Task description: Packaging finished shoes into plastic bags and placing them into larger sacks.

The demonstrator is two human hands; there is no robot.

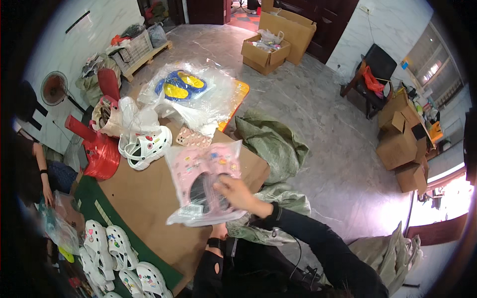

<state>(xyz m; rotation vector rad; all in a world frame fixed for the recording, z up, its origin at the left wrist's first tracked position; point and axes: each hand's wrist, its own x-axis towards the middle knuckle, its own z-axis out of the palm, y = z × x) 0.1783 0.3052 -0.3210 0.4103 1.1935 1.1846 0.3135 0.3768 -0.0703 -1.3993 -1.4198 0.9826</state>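
A pair of pink clogs (206,171) studded with small coloured charms is sealed inside a clear plastic bag (198,213), and the packet is held up above the near edge of a brown cardboard sheet (149,198). The right hand (237,192) is laid on the front of the bag with its fingers curled around the edge, pinching the plastic against the shoe. The left hand (217,231) is seen only at the wrist, under the bottom of the bag; whether it is closed on the bag cannot be told.

The cardboard sheet is spread over a table with a green top (92,208). On it are set a white clog (147,145) with charms, a pink card of charms (193,137) and a large clear bag holding blue and yellow shoes (181,85). More white clogs (112,251) are lined up on the green strip at the lower left. A red plastic bag (102,154) is propped at the table's left side.

The floor is grey marble-like tile. Green sacks (271,141) are heaped beside the table, open cardboard boxes (266,47) are placed near a dark door, and further boxes (400,144) are stacked at the right by a chair (375,67). A standing fan (53,88) is set against the left wall.
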